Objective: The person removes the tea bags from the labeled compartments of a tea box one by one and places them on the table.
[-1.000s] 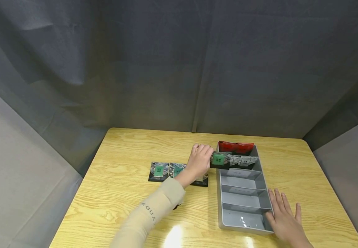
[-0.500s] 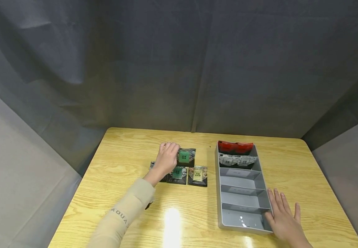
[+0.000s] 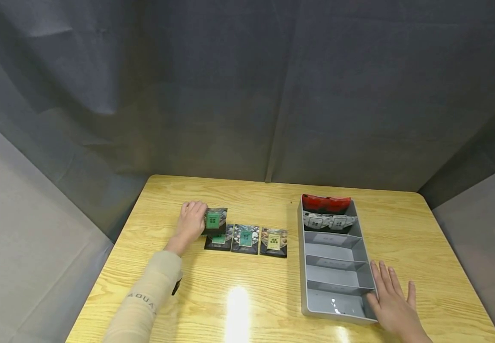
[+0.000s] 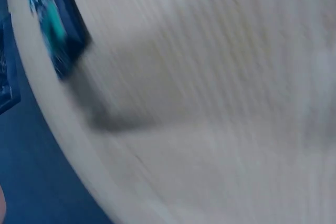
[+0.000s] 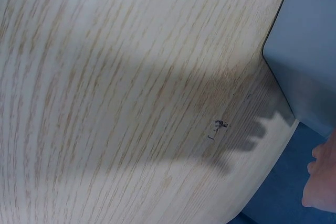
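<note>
Left hand (image 3: 192,220) pinches a green-labelled sachet (image 3: 214,220) just above the leftmost packet (image 3: 218,239) in the row, left of centre frame. Glossy foil, flat and square: I judge it could slide off crooked on that slick surface. Right hand (image 3: 394,305) lies flat, fingers spread, against the grey plastic divider tray (image 3: 334,309) on the varnished wood worktop (image 3: 410,228).

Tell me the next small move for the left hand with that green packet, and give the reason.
Probably lower it and let go. The left hand holds the green packet over the left end of the row, above another green packet that lies beside the teal packet and the yellow packet. The right hand rests flat against the gray tray.
</note>
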{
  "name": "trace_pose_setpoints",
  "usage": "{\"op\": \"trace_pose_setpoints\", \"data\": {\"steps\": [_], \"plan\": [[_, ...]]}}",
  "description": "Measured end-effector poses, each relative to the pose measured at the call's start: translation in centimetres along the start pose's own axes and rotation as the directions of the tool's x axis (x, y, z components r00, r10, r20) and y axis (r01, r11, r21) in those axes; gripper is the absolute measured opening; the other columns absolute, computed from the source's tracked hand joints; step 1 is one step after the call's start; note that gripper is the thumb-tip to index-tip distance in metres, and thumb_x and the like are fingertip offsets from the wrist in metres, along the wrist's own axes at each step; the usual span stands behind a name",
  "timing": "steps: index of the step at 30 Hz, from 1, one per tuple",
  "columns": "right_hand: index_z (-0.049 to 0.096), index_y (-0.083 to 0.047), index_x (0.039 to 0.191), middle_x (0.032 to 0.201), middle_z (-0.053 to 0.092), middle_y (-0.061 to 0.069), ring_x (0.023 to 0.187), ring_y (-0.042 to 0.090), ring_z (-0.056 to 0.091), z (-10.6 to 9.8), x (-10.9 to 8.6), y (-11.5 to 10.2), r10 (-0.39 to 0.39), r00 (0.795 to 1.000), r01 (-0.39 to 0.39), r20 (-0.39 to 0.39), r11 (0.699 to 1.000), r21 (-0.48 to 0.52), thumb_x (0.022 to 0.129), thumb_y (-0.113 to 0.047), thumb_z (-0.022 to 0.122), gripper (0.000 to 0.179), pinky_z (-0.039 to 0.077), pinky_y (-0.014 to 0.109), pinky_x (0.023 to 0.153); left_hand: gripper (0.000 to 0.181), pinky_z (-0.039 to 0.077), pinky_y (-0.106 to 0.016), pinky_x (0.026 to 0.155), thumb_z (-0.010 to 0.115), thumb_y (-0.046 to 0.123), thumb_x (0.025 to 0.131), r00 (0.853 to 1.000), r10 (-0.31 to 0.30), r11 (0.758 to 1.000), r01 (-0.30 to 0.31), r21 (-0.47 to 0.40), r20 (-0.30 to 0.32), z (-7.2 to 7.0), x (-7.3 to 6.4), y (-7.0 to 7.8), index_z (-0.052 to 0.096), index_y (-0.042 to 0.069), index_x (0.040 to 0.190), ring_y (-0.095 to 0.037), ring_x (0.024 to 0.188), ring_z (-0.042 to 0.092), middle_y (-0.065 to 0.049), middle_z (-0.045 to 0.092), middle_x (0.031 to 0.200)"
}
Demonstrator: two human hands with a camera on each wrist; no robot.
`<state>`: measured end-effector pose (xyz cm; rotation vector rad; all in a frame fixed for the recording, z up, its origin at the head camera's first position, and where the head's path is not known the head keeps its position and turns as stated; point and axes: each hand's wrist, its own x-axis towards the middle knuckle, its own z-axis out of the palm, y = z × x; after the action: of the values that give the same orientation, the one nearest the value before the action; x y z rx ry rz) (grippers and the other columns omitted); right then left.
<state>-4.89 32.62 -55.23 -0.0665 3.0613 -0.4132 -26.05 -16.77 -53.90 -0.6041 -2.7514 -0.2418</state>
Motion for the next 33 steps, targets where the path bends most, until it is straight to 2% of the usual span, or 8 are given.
{"op": "trace_pose_setpoints", "data": {"steps": [4, 7, 11, 16, 20, 22, 28, 33], "plan": [[-0.009, -0.017, 0.147, 0.151, 0.002, 0.019, 0.137, 0.03, -0.016, 0.0, 0.0, 0.0, 0.0, 1.0, 0.0, -0.004, 1.0, -0.003, 0.097, -0.032, 0.034, 0.067, -0.028, 0.053, 0.094, 0.019, 0.024, -0.045, 0.098, 0.041, 0.0, 0.085, 0.998, -0.044, 0.999, 0.045, -0.012, 0.038, 0.2, -1.0, -2.1, 0.052, 0.007, 0.098, -0.026, 0.099, 0.046, -0.006, 0.055, 0.099], [-0.009, -0.017, 0.147, 0.151, 0.003, 0.019, 0.137, 0.031, -0.013, 0.1, 0.0, 0.1, -0.002, 1.0, 0.002, -0.015, 1.0, -0.009, 0.096, -0.031, 0.035, 0.068, -0.028, 0.052, 0.095, 0.018, 0.024, -0.045, 0.098, 0.041, 0.0, 0.087, 0.993, -0.074, 0.997, 0.075, -0.011, 0.092, 0.5, -1.7, -3.4, 0.053, 0.008, 0.098, -0.026, 0.099, 0.046, -0.006, 0.056, 0.099], [-0.008, -0.017, 0.147, 0.151, 0.004, 0.018, 0.138, 0.031, -0.013, 0.1, 0.0, 0.1, -0.008, 1.0, 0.008, -0.028, 1.0, -0.014, 0.096, -0.031, 0.036, 0.069, -0.028, 0.052, 0.095, 0.017, 0.023, -0.045, 0.099, 0.042, 0.001, 0.088, 0.982, -0.109, 0.993, 0.113, -0.017, 0.154, 0.8, -2.5, -4.7, 0.053, 0.008, 0.098, -0.025, 0.099, 0.045, -0.006, 0.055, 0.101], [-0.008, -0.016, 0.147, 0.151, 0.003, 0.018, 0.138, 0.031, -0.012, 0.1, 0.0, 0.0, -0.017, 0.999, 0.017, -0.04, 1.0, -0.014, 0.096, -0.03, 0.037, 0.069, -0.027, 0.052, 0.096, 0.02, 0.023, -0.046, 0.1, 0.045, 0.002, 0.087, 0.972, -0.141, 0.99, 0.143, 0.004, 0.188, 1.1, -3.1, -5.9, 0.053, 0.008, 0.104, -0.026, 0.101, 0.044, -0.007, 0.055, 0.104], [-0.007, -0.016, 0.147, 0.151, 0.001, 0.017, 0.136, 0.023, -0.021, 0.1, 0.0, -0.1, -0.017, 0.999, 0.016, -0.047, 1.0, -0.018, 0.096, -0.03, 0.037, 0.069, -0.027, 0.052, 0.096, 0.024, 0.023, -0.047, 0.099, 0.044, 0.004, 0.088, 0.964, -0.153, 0.988, 0.15, 0.033, 0.218, 1.3, -3.2, -6.3, 0.053, 0.007, 0.111, -0.028, 0.107, 0.043, -0.009, 0.054, 0.109], [-0.008, -0.016, 0.147, 0.151, 0.001, 0.017, 0.136, 0.023, -0.022, 0.1, 0.0, 0.0, -0.014, 0.999, 0.013, -0.041, 1.0, -0.016, 0.096, -0.03, 0.036, 0.068, -0.027, 0.052, 0.096, 0.025, 0.024, -0.048, 0.098, 0.044, 0.005, 0.089, 0.958, -0.161, 0.987, 0.151, 0.063, 0.235, 1.5, -3.2, -6.3, 0.052, 0.007, 0.113, -0.029, 0.109, 0.042, -0.01, 0.053, 0.111], [-0.009, -0.017, 0.147, 0.151, 0.003, 0.019, 0.138, 0.032, -0.011, 0.0, 0.0, -0.2, -0.012, 0.999, 0.012, -0.034, 1.0, -0.006, 0.097, -0.032, 0.035, 0.068, -0.027, 0.053, 0.096, 0.029, 0.026, -0.049, 0.095, 0.044, 0.003, 0.091, 0.949, -0.186, 0.979, 0.158, 0.127, 0.254, 2.8, -3.1, -6.2, 0.049, 0.008, 0.119, -0.03, 0.108, 0.04, -0.011, 0.049, 0.114], [-0.008, -0.017, 0.147, 0.151, 0.004, 0.019, 0.138, 0.031, -0.011, 0.0, 0.0, -0.2, -0.016, 0.999, 0.016, -0.046, 1.0, -0.004, 0.097, -0.031, 0.035, 0.068, -0.027, 0.052, 0.096, 0.038, 0.025, -0.049, 0.096, 0.047, -0.001, 0.089, 0.937, -0.239, 0.969, 0.212, 0.129, 0.254, 3.7, -3.2, -5.5, 0.046, 0.007, 0.126, -0.031, 0.11, 0.038, -0.013, 0.046, 0.12]]}}
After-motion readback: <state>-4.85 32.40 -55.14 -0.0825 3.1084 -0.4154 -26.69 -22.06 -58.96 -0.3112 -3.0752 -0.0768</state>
